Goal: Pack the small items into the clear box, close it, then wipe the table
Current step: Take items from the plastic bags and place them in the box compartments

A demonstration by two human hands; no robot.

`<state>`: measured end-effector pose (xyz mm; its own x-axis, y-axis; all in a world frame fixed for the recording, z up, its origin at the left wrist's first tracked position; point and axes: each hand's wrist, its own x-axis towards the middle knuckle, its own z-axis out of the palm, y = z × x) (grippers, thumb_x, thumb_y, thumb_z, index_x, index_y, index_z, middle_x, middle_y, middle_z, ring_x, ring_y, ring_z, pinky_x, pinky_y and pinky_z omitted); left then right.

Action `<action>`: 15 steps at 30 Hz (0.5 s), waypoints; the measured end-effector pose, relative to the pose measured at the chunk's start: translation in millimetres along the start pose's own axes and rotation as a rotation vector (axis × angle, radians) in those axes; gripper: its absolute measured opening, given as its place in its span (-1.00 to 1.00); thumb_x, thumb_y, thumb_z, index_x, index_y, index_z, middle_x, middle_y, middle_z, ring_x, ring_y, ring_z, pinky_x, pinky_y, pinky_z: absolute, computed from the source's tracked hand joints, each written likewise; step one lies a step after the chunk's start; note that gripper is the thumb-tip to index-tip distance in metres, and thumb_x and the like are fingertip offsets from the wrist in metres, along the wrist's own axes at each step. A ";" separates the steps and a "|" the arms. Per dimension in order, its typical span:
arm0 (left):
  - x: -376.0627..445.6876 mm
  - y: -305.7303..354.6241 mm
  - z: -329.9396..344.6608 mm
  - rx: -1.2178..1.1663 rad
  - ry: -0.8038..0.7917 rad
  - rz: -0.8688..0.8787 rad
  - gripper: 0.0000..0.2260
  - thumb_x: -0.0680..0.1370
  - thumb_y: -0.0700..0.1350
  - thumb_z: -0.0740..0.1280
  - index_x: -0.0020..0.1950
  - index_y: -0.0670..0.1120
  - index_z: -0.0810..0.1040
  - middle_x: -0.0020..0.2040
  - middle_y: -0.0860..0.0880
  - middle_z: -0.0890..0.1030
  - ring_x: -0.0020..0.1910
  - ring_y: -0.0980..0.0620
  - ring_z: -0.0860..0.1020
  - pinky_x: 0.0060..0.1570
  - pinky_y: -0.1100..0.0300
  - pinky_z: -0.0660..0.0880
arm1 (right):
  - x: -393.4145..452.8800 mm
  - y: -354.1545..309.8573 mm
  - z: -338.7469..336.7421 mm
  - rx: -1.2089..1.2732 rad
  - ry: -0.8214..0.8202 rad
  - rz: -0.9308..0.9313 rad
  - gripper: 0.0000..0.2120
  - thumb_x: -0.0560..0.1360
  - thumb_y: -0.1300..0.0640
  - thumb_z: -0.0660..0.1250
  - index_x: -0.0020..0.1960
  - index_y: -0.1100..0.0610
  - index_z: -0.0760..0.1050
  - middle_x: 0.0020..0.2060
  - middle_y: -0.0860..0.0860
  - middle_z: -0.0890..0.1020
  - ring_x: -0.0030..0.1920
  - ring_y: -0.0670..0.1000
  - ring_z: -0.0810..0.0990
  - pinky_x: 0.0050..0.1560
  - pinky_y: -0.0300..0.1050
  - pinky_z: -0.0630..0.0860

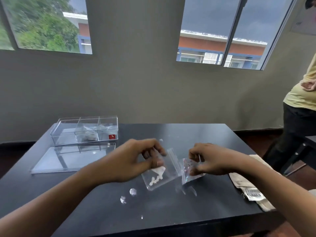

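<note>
A clear divided box [85, 130] stands open at the back left of the black table [196, 139], with small bags in its middle and right compartments. Its clear lid [68, 158] lies flat in front of it. Over the table's middle my left hand [135, 159] pinches the top of a small clear zip bag [158, 179] holding white beads. My right hand [210, 159] pinches a second small bag with shiny contents [189, 171]. Two small clear gems [133, 191] [122, 199] and a tiny piece [142, 217] lie loose near the front.
A beige cloth [246, 187] with a label lies on the table's right edge under my right forearm. A person in a yellow shirt [301, 93] stands at the far right beside a dark stool [301, 151]. A grey wall with windows lies behind the table.
</note>
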<state>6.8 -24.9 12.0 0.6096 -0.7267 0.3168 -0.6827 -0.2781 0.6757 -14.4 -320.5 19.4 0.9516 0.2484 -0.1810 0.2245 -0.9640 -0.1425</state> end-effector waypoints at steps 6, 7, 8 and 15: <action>0.4 -29.5 -64.6 -0.063 0.429 -0.143 -0.88 0.55 -0.12 0.50 0.06 0.02 0.66 -0.21 -0.06 0.67 -0.38 -0.25 0.63 -0.19 -0.02 0.61 | 5.8 -21.4 -45.6 0.046 0.112 -0.064 -0.73 0.42 -0.20 0.49 -0.09 -0.04 0.54 -0.06 -0.17 0.63 0.01 -0.15 0.57 0.12 -0.08 0.51; -1.0 -37.1 -77.8 -0.054 0.498 -0.164 -0.87 0.55 -0.12 0.50 0.06 0.03 0.65 -0.21 -0.05 0.67 -0.38 -0.25 0.64 -0.18 0.02 0.59 | 11.2 -26.5 -53.6 0.069 0.151 -0.087 -0.73 0.41 -0.20 0.48 -0.10 -0.04 0.55 -0.08 -0.18 0.66 -0.02 -0.14 0.60 0.11 -0.06 0.54; -2.6 -45.0 -90.5 -0.034 0.568 -0.187 -0.87 0.54 -0.11 0.51 0.06 0.04 0.65 -0.21 -0.05 0.67 -0.39 -0.23 0.65 -0.20 0.05 0.59 | 18.3 -31.5 -60.7 0.103 0.194 -0.115 -0.74 0.40 -0.19 0.47 -0.12 -0.02 0.56 -0.12 -0.18 0.67 -0.07 -0.11 0.63 0.09 -0.02 0.57; -27.1 -111.9 -150.2 0.055 0.960 -0.420 -0.79 0.55 -0.11 0.49 0.15 -0.06 0.59 -0.13 -0.10 0.72 -0.41 0.13 0.66 -0.37 0.26 0.61 | 85.3 -86.4 -80.2 0.402 0.508 -0.184 -0.67 0.37 -0.02 0.61 -0.27 0.07 0.47 -0.43 -0.06 0.56 -0.43 -0.08 0.45 -0.30 -0.10 0.39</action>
<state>127.1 120.3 27.8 0.8489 0.2313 0.4752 -0.3450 -0.4385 0.8299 64.2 -223.7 94.3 0.9078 0.2356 0.3469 0.3907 -0.7756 -0.4958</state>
